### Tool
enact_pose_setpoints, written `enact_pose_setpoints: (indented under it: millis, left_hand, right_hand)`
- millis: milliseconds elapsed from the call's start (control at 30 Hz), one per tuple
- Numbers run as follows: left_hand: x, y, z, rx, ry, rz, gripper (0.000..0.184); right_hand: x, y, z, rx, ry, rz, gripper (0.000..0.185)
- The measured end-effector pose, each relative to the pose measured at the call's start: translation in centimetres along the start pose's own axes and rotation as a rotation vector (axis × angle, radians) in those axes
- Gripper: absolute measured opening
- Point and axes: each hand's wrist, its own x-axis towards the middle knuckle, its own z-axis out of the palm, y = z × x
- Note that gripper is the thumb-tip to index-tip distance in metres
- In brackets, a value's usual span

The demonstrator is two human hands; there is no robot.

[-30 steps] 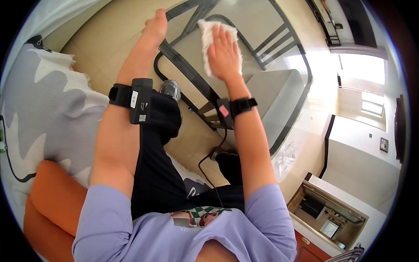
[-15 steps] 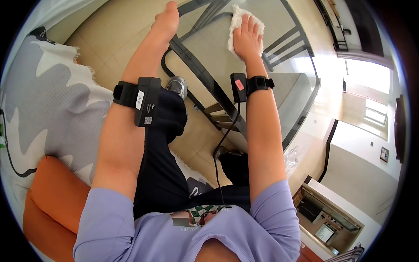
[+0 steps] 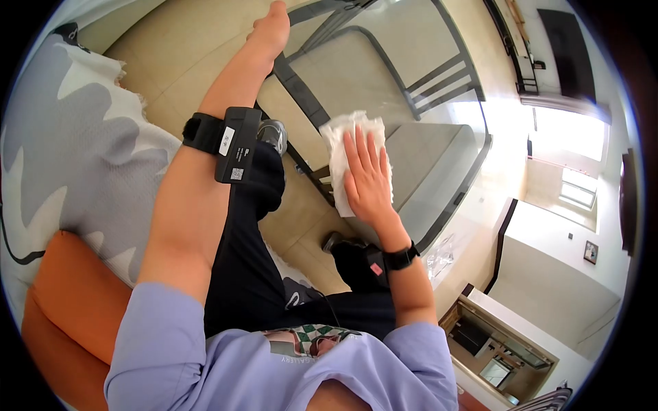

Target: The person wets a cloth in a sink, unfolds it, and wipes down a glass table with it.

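Observation:
My right hand [image 3: 369, 183] lies flat on a crumpled white cloth [image 3: 336, 161], with its fingers stretched out. Under the cloth is the glass-topped table [image 3: 439, 161] with a dark frame, and the hand is near its close edge. My left hand [image 3: 273, 29] is at the far left corner of the table, by the dark frame. Its fingers are mostly turned away, so their grip cannot be made out. Each forearm wears a black strap with a small box; the left box [image 3: 237, 145] shows plainly.
Through the glass a dark chair frame [image 3: 384, 58] shows. A clear crinkled plastic piece [image 3: 441, 257] lies beyond the table's right edge. On the left are a grey-and-white sofa cover [image 3: 89, 151] and an orange cushion [image 3: 75, 308]. My shoe [image 3: 273, 135] stands on the tiled floor.
My right hand has drawn the cloth back across the glass, from the far side toward me and slightly left. The left hand has shifted only a little.

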Motion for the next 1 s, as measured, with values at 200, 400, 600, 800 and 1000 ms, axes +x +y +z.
enact_pose_setpoints:
  millis: [200, 400, 600, 800, 1000]
  left_hand:
    - [0.3, 0.1, -0.4, -0.151, 0.024, -0.064, 0.064]
    - [1.2, 0.1, -0.8, -0.384, 0.069, -0.152, 0.061]
    - [-1.2, -1.6, -3.1, -0.479, -0.139, 0.011, 0.061]
    - [-2.0, 3.0, -0.1, -0.341, 0.115, -0.197, 0.063]
    - [0.1, 0.8, -1.3, -0.413, 0.083, -0.205, 0.063]
  right_hand:
    - [-1.8, 0.6, -0.3, -0.006, -0.099, -0.032, 0.071]
    - [3.1, -0.7, -0.6, -0.005, -0.064, -0.164, 0.07]
    - [12.3, -2.7, 0.8, -0.009, 0.179, -0.213, 0.063]
    - [18.6, -0.8, 2.3, -0.014, 0.353, -0.066, 0.058]
    - [22.4, 3.1, 1.8, -0.034, 0.307, 0.079, 0.06]
